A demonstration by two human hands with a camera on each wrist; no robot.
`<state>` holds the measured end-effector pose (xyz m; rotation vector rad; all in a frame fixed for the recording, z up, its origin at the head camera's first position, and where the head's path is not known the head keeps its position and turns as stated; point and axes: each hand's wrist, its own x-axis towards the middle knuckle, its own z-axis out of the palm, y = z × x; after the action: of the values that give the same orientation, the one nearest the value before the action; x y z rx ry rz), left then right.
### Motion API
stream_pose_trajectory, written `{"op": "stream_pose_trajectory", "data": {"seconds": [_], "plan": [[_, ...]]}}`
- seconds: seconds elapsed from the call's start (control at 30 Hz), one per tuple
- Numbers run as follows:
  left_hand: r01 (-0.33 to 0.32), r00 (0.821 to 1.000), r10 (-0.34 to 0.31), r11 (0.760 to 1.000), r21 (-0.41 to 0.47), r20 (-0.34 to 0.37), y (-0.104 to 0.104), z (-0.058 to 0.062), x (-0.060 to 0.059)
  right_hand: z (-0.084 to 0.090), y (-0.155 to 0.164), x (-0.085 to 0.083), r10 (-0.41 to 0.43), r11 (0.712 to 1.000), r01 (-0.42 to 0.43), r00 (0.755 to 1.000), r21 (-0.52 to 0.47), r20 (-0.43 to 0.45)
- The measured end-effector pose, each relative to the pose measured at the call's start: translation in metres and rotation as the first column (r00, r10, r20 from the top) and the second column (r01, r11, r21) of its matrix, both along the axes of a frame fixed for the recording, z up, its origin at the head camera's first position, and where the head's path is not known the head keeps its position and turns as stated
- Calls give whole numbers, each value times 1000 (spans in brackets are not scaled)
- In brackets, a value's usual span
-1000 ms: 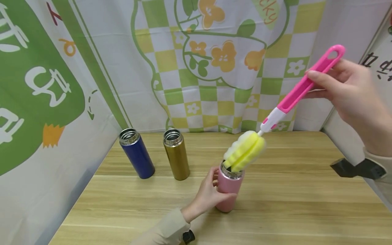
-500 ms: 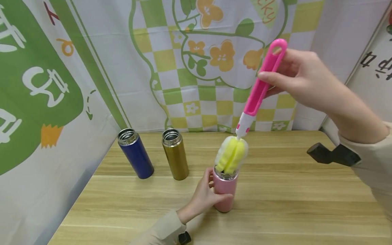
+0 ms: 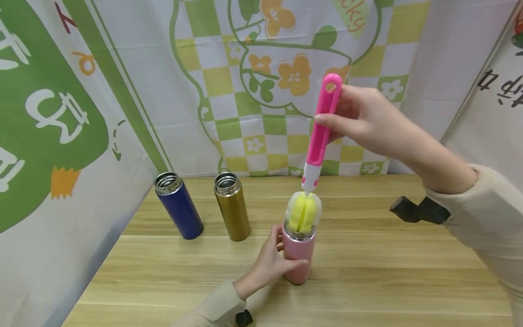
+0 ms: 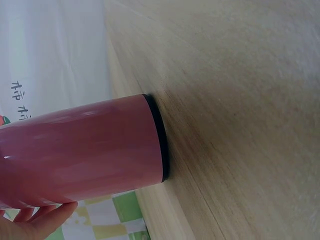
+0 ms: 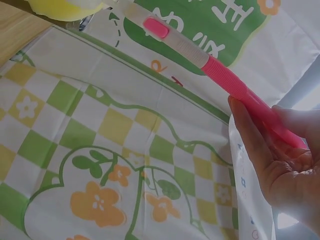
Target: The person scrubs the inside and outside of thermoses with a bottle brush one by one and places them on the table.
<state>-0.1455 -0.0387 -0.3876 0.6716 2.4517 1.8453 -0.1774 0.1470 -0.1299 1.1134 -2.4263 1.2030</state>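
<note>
Item 1, pink bottle [image 3: 298,254]: stood upright on the wooden desk [image 3: 367,272], lid off, steel mouth exposed. It is enclosed by the grip of the left hand [image 3: 271,263], fingers and thumb curled round its lower body; in the left wrist view its black base ring is seen flat on the desk beyond the fingertips.

Item 2, bottle brush [image 3: 318,136]: pink handle with a white neck, held nearly upright directly above the left grip. The handle is pinched high up by the grip of the right hand [image 3: 363,122], thumb on the near face and fingers curled behind, with the looped end left standing just above the grip.

Item 3, sponge head [image 3: 303,213]: yellow and white, found at the lower end of the brush, well below the right grip. Its bottom part is lodged in the mouth of the pink bottle; the greater part is seen above the rim.

Item 4, gold bottle [image 3: 232,206]: upright, uncapped, placed near the left grip on its outer side and farther back. Its contents cannot be told.

Item 5, blue bottle [image 3: 178,205]: upright, uncapped, set just beyond the gold bottle, farther from the left grip. Its contents cannot be told.

Item 6, patterned cloth [image 3: 261,68]: hung behind the desk, beyond both grips.
</note>
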Motion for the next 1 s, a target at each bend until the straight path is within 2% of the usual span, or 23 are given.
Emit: {"op": "stream_pose_trajectory", "data": {"seconds": [0.17, 0.33, 0.67, 0.87, 1.0], "plan": [[-1, 1000, 1, 1000, -5, 1, -1, 2, 0, -5, -12, 0, 33, 999, -32, 999, 25, -43], [3, 1000, -3, 1000, -5, 12, -1, 2, 0, -16, -22, -3, 78, 996, -77, 996, 47, -32], [-1, 1000, 1, 1000, -2, 11, -2, 3, 0, -29, -26, -2, 83, 996, -81, 995, 46, -46], [7, 1000, -7, 1000, -9, 21, -2, 3, 0, -43, -29, -3, 78, 994, -74, 995, 75, -58], [7, 1000, -7, 1000, -9, 6, 0, 0, 0, -55, -29, -4, 96, 994, -93, 994, 54, -56]]}}
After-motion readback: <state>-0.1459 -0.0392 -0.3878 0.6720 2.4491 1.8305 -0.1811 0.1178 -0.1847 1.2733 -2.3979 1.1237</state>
